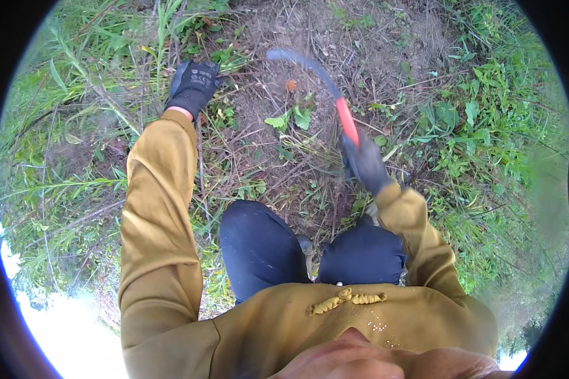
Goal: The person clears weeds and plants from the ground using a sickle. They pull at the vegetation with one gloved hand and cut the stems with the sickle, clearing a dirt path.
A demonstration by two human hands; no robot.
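My right hand [366, 158], in a dark work glove, is closed around the red handle of a sickle [346, 118]. Its curved grey blade, slightly blurred, arcs up and to the left over bare soil. At the upper left, my left hand [195, 81] wears a black coated glove with printed marks. It rests low among green weeds [230, 61] and stems at the edge of the bare patch; its fingertips are hidden, so whether it grips the stems cannot be told. A small broad-leaved plant [291, 118] lies between my hands.
Dry stalks and cut-looking grass [308, 149] litter the soil [308, 28] before my knees [265, 241]. Tall grass and weeds [90, 90] stand at the left, and leafy plants [469, 113] grow at the right. A small orange-brown thing [291, 85] lies below the blade.
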